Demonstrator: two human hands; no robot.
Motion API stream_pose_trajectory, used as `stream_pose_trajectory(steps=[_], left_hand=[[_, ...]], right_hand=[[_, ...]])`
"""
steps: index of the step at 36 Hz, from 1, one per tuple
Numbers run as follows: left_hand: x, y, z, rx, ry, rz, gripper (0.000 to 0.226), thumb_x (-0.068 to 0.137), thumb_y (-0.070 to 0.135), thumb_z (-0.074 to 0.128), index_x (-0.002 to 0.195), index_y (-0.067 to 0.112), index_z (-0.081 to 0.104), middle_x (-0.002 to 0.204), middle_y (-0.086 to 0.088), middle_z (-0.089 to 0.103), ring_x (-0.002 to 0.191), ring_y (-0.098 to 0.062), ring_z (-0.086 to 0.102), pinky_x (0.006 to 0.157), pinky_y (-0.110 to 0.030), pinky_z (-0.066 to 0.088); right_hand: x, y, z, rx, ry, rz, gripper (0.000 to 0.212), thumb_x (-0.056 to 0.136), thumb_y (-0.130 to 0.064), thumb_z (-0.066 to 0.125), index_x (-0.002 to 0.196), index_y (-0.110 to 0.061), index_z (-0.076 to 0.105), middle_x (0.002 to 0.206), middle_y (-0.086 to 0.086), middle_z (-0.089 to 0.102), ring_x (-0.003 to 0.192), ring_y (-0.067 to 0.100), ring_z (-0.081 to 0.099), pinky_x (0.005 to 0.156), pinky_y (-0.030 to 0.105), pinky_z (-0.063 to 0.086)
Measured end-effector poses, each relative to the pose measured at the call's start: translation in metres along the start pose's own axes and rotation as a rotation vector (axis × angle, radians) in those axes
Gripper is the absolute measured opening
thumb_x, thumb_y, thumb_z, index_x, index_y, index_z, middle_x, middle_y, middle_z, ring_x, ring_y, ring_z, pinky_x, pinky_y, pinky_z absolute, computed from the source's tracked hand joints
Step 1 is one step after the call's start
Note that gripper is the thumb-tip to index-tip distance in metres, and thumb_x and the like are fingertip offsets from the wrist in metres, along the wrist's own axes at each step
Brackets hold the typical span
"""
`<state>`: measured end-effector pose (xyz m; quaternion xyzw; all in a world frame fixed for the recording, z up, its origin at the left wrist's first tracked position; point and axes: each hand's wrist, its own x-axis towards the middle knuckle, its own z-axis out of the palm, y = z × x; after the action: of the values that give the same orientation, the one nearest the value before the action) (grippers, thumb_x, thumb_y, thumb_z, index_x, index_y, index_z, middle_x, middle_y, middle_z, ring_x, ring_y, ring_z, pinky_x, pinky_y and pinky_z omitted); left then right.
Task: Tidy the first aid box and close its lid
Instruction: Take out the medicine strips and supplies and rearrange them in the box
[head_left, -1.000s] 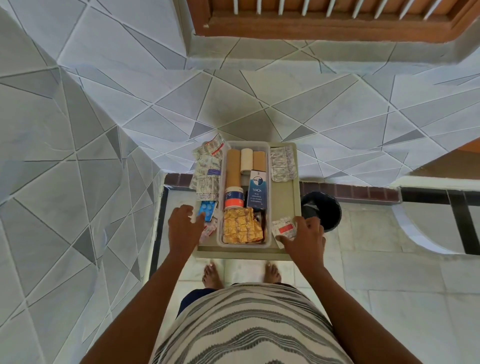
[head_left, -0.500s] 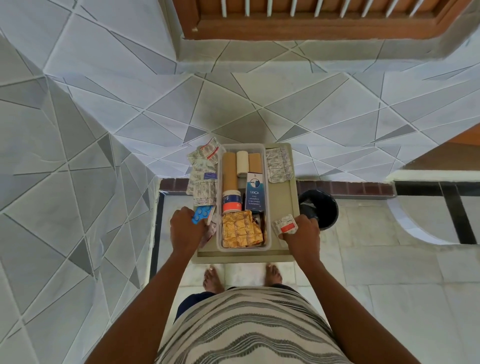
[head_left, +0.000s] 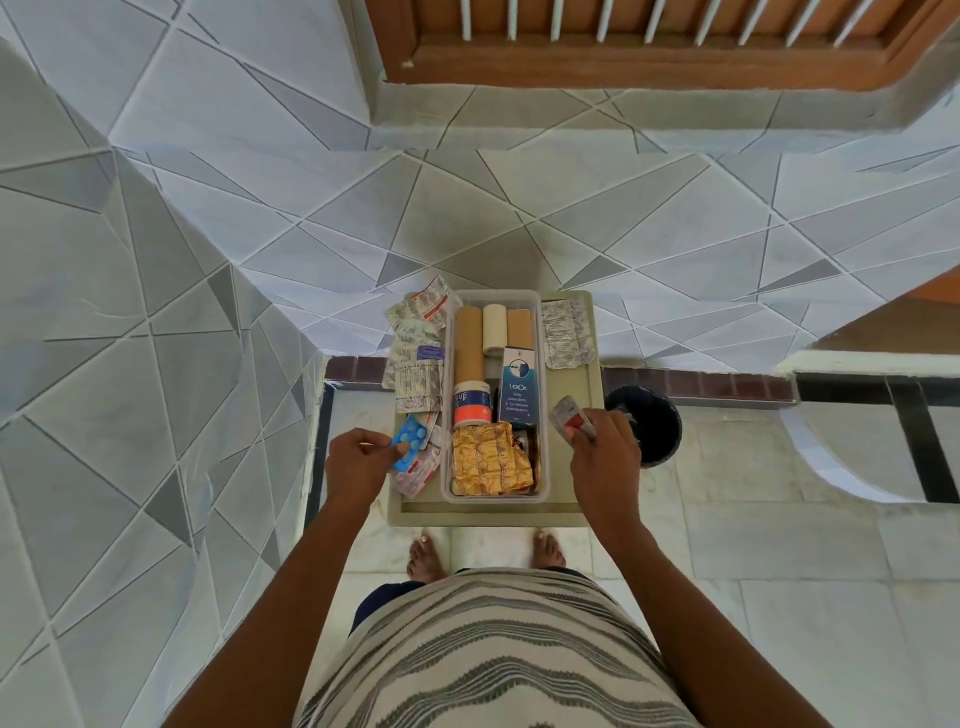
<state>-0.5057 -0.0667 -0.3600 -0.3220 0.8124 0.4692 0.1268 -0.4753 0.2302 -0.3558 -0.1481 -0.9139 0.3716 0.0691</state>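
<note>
Hands are busy near the middle of the frame. The left hand (head_left: 358, 460) pinches a blue pill strip (head_left: 410, 439) between thumb and fingers, lifted just left of the clear plastic first aid box (head_left: 540, 364). The right hand (head_left: 605, 457) grips a small silver pill strip with a red patch (head_left: 569, 415) just right of the box. Both look picked up so they can go inside. The box sits open on a flat beige tray (head_left: 592, 384). Tan bandage rolls (head_left: 467, 343), a blue carton (head_left: 516, 384) and gold foil strips (head_left: 491, 457) lie in it. More silver strips (head_left: 415, 358) wait on the tray, so tidying seems just begun. No lid shows anywhere.
</note>
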Motion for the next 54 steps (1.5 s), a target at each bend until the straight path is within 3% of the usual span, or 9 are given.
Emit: stream_pose_trajectory(steps=[11, 15, 19, 23, 30, 33, 43, 48, 54], left_hand=[[-0.021, 0.002, -0.02, -0.183, -0.096, -0.032, 0.029, 0.078, 0.017, 0.083, 0.094, 0.001, 0.066, 0.088, -0.011, 0.074, 0.079, -0.024, 0.073, 0.056, -0.031, 0.055], [-0.024, 0.005, -0.022, -0.23, -0.084, -0.024, 0.03, 0.077, 0.017, 0.083, 0.096, 0.001, 0.067, 0.089, -0.012, 0.074, 0.076, -0.022, 0.074, 0.056, -0.029, 0.054], [-0.026, 0.013, -0.021, -0.259, -0.096, 0.015, 0.027, 0.078, 0.015, 0.082, 0.095, 0.0, 0.067, 0.089, -0.012, 0.075, 0.075, -0.018, 0.073, 0.057, -0.028, 0.054], [-0.028, 0.022, -0.017, -0.268, -0.108, 0.067, 0.021, 0.079, 0.015, 0.082, 0.091, 0.004, 0.068, 0.088, -0.008, 0.075, 0.076, -0.013, 0.073, 0.055, -0.024, 0.056], [-0.032, 0.033, -0.006, -0.242, -0.149, 0.128, 0.017, 0.077, 0.015, 0.083, 0.086, 0.013, 0.069, 0.091, -0.006, 0.075, 0.083, -0.019, 0.074, 0.062, -0.031, 0.061], [-0.033, 0.034, -0.003, -0.221, -0.14, 0.129, 0.022, 0.076, 0.018, 0.084, 0.09, 0.01, 0.069, 0.092, -0.005, 0.075, 0.085, -0.018, 0.074, 0.06, -0.028, 0.06], [-0.031, 0.03, 0.001, -0.197, -0.13, 0.147, 0.025, 0.075, 0.018, 0.084, 0.092, 0.008, 0.069, 0.093, -0.006, 0.075, 0.085, -0.018, 0.074, 0.066, -0.036, 0.063], [-0.032, 0.03, 0.002, -0.097, -0.133, 0.234, 0.02, 0.075, 0.022, 0.085, 0.088, 0.016, 0.072, 0.085, -0.003, 0.075, 0.081, -0.019, 0.074, 0.066, -0.038, 0.063], [-0.04, 0.039, 0.017, 0.077, -0.216, 0.363, 0.015, 0.074, 0.015, 0.085, 0.083, 0.023, 0.076, 0.08, 0.004, 0.074, 0.075, -0.013, 0.072, 0.069, -0.033, 0.061]], right_hand=[[-0.006, -0.034, -0.005, -0.057, 0.043, -0.525, 0.011, 0.095, -0.014, 0.064, 0.104, -0.011, 0.066, 0.096, 0.006, 0.06, 0.087, 0.022, 0.055, 0.068, 0.041, 0.047], [-0.008, -0.044, 0.005, -0.149, -0.105, -0.756, 0.02, 0.08, -0.008, 0.078, 0.098, -0.013, 0.074, 0.098, 0.005, 0.063, 0.092, 0.021, 0.054, 0.073, 0.035, 0.046], [-0.005, -0.04, 0.025, -0.291, -0.357, -0.893, 0.032, 0.074, -0.015, 0.085, 0.104, -0.014, 0.074, 0.104, 0.006, 0.064, 0.1, 0.025, 0.058, 0.082, 0.04, 0.052], [-0.004, -0.033, 0.037, -0.417, -0.581, -0.9, 0.036, 0.081, -0.017, 0.078, 0.116, -0.019, 0.071, 0.119, 0.007, 0.059, 0.115, 0.03, 0.054, 0.09, 0.048, 0.052], [-0.01, -0.033, 0.024, -0.477, -0.66, -0.789, 0.043, 0.098, -0.042, 0.053, 0.136, -0.021, 0.055, 0.143, 0.005, 0.043, 0.133, 0.028, 0.036, 0.11, 0.049, 0.033], [-0.013, -0.031, 0.022, -0.486, -0.67, -0.769, 0.043, 0.1, -0.046, 0.042, 0.134, -0.023, 0.055, 0.145, 0.005, 0.04, 0.134, 0.027, 0.033, 0.107, 0.05, 0.031], [-0.01, -0.052, 0.04, -0.565, -0.65, -0.616, 0.045, 0.092, -0.039, 0.066, 0.133, -0.02, 0.062, 0.142, 0.008, 0.045, 0.135, 0.03, 0.037, 0.11, 0.049, 0.028], [-0.012, -0.044, 0.034, -0.364, -0.477, -0.523, 0.03, 0.083, -0.027, 0.077, 0.109, -0.014, 0.073, 0.12, 0.006, 0.063, 0.114, 0.029, 0.058, 0.094, 0.046, 0.043], [-0.016, -0.039, 0.014, 0.045, -0.249, -0.238, 0.024, 0.1, -0.019, 0.057, 0.121, -0.012, 0.066, 0.108, 0.007, 0.069, 0.097, 0.022, 0.062, 0.081, 0.038, 0.053]])
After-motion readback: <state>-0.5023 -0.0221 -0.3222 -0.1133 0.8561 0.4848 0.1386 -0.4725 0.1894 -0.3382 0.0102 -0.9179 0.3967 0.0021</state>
